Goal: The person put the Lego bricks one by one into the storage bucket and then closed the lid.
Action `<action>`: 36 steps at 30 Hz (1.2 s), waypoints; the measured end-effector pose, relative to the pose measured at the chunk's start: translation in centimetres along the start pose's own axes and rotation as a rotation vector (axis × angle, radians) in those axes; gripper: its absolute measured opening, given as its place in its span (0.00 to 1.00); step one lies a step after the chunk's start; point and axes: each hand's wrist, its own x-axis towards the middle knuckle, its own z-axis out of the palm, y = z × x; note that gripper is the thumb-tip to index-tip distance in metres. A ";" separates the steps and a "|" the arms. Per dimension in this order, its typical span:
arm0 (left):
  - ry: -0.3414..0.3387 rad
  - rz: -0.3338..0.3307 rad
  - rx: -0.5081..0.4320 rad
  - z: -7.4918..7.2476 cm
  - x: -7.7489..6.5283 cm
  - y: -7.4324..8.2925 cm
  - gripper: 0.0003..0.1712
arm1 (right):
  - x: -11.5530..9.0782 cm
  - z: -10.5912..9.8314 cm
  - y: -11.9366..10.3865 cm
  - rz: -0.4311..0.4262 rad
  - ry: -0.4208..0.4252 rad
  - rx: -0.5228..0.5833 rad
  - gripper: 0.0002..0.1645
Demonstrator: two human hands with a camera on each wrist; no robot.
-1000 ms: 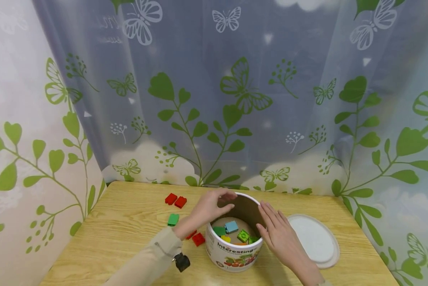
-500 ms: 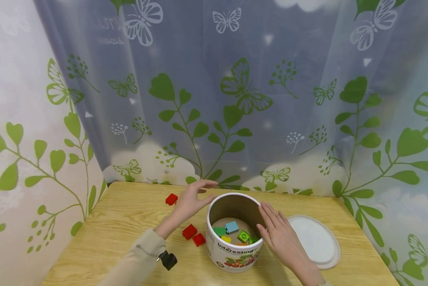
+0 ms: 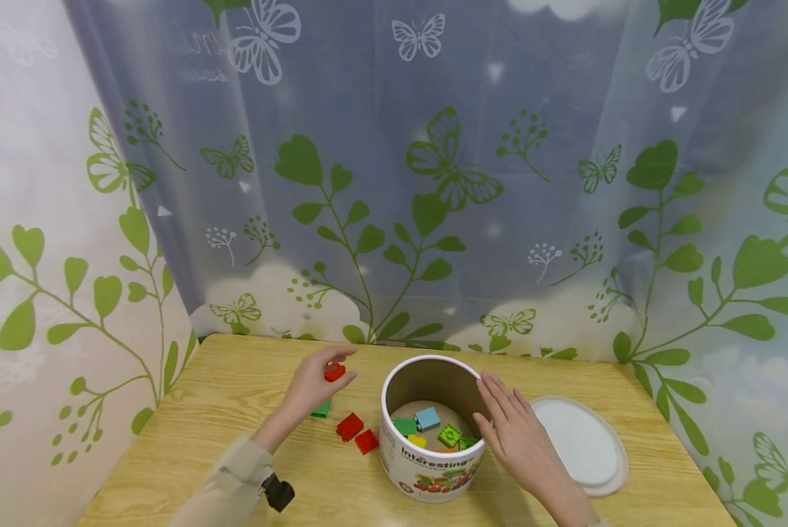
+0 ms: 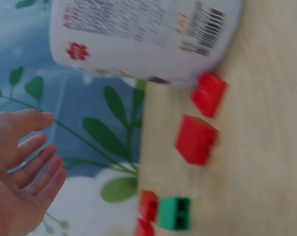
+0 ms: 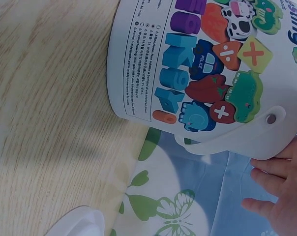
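Observation:
My left hand is over the table's back left, thumb and fingers spread and nothing between them in the left wrist view. A red toy brick shows between thumb and fingers in the head view, and a green brick peeks out below the hand. The left wrist view shows two red bricks, one of them the upper red brick, beside the green one. My right hand rests straight-fingered against the right rim of a white printed bucket. Inside the bucket lie a light blue brick and several others.
Two more red bricks, a larger one and a smaller one, lie just left of the bucket. A white round lid lies to its right. A patterned curtain hangs behind the wooden table.
My left hand has moved left from above the bucket to over the red bricks at the back left, empty. The right hand has stayed on the rim.

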 end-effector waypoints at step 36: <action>-0.121 -0.206 0.084 0.7 -3.3 -6.7 0.24 | 0.0 -0.1 -0.1 0.002 -0.013 -0.002 0.33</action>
